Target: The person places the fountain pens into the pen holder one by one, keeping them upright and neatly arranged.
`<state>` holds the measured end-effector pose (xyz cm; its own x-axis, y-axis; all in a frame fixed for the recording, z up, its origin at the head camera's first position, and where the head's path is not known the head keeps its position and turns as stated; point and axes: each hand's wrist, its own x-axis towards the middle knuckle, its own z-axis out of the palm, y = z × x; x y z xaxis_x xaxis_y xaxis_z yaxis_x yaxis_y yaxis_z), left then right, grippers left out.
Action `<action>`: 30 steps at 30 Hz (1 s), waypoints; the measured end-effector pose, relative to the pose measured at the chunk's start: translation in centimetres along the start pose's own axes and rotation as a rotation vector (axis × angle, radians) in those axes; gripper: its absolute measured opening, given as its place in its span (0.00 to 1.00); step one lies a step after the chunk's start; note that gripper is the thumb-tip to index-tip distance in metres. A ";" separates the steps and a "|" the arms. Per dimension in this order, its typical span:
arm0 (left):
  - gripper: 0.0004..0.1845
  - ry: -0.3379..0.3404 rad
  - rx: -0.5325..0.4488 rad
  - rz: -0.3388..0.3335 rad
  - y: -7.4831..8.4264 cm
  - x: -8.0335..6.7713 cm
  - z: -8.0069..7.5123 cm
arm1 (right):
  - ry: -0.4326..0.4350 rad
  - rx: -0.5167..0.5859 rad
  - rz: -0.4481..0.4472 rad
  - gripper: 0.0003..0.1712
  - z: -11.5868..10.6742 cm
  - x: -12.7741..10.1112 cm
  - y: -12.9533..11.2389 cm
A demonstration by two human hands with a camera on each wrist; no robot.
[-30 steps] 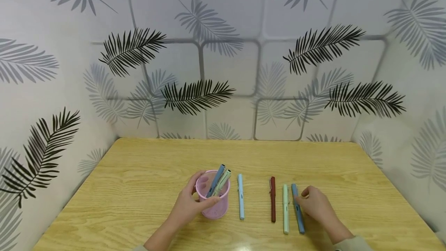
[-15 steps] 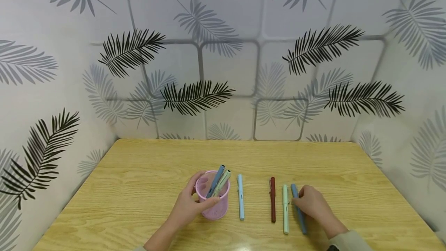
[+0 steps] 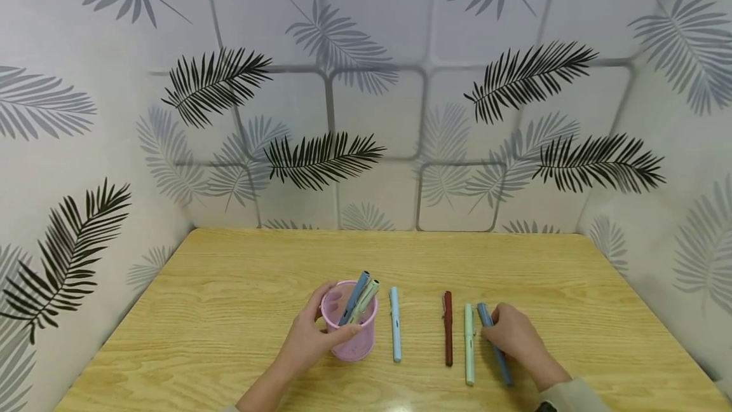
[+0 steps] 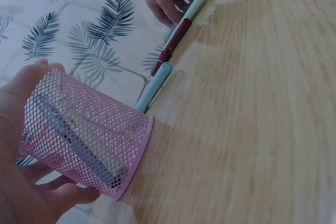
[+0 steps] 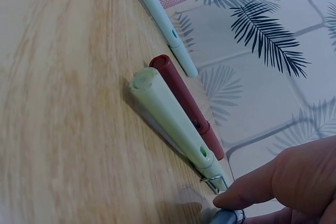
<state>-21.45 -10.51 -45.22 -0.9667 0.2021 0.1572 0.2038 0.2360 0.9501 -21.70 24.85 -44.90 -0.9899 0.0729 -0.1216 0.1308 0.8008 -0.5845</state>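
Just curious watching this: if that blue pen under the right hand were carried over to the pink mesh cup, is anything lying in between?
Yes. Between the blue pen and the pink mesh cup lie three pens: mint green, dark red and light blue. All lie flat on the table.

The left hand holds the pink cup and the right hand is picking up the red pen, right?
Not quite. The left hand does hold the pink cup, but the right hand grips the blue pen, not the red pen; the head view shows this.
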 end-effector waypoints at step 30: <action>0.42 0.008 0.022 -0.006 0.0 0.0 0.1 | 0.075 0.201 -0.050 0.21 -2.3 -1.1 -1.7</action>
<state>-21.41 -10.41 -45.29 -0.9691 0.1929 0.1538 0.2013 0.2578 0.9450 -20.95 24.76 -41.97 -0.9958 0.0858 -0.0326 0.0819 0.6707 -0.7372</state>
